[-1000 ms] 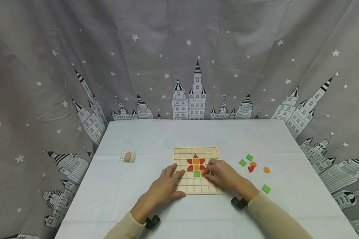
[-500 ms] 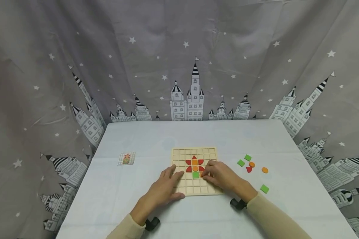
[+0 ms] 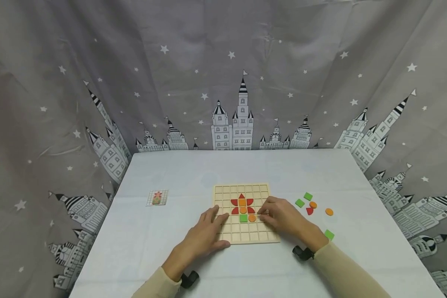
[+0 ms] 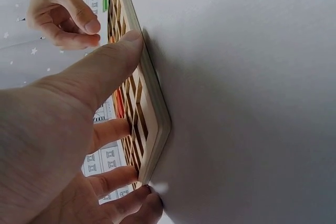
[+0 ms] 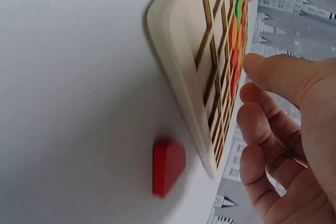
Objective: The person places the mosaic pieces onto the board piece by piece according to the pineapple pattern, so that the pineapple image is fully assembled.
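A wooden grid board [image 3: 246,238] lies on the white table. Its middle carries a figure of flat pieces: a red triangle [image 3: 241,196], red rounded pieces [image 3: 234,202], an orange square [image 3: 242,202], an orange disc [image 3: 243,210] and a green square [image 3: 243,218]. A second orange disc [image 3: 252,218] lies right of the green square. My left hand [image 3: 205,232] rests on the board's left side, fingers spread, thumb at the near edge. Just right of the second disc, my right hand [image 3: 283,216] hovers over the board with fingers loosely bent and nothing between them.
Loose pieces lie to the right: green squares [image 3: 299,203], orange discs [image 3: 329,212] and a red piece [image 3: 310,211]. A small printed pattern card [image 3: 157,198] is at the left. Behind the table hangs a grey castle-print curtain [image 3: 193,62].
The right hand has let go of the orange disc beside the green square and drawn back slightly to the right. The left hand keeps its place on the board.
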A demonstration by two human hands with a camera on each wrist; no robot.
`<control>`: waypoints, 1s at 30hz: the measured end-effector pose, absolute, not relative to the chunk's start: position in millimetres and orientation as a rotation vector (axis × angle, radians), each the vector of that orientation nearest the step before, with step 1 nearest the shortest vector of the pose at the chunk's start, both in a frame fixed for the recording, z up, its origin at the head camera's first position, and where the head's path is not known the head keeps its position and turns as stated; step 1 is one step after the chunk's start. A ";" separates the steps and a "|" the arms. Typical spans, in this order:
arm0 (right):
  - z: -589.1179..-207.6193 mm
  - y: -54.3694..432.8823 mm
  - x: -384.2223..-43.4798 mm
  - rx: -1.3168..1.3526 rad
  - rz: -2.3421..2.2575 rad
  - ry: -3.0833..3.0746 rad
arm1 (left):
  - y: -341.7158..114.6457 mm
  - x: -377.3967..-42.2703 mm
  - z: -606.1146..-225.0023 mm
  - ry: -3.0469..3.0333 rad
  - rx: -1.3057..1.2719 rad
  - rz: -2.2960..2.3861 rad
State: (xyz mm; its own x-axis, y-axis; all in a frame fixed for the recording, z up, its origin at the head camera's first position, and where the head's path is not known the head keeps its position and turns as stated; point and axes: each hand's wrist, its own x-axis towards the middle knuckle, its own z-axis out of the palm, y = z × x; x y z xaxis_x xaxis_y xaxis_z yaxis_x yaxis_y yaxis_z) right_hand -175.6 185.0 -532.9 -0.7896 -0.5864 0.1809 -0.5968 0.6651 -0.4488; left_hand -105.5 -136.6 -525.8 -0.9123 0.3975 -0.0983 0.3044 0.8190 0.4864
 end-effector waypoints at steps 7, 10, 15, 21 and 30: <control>-532.5 209.6 -176.1 0.903 0.806 -2.856 | -134.0 -105.6 -525.5 2.805 0.556 0.703; -534.1 220.5 -175.9 0.851 0.805 -2.850 | -134.5 -104.9 -525.3 2.814 0.559 0.702; -534.1 241.7 -176.5 0.802 0.792 -2.784 | -135.0 -104.9 -524.5 2.825 0.574 0.699; -530.5 270.9 -183.2 0.768 0.818 -2.732 | -137.0 -104.8 -524.8 2.823 0.573 0.701; -525.3 317.1 -194.0 0.621 0.798 -2.889 | -137.2 -105.1 -526.5 2.814 0.563 0.695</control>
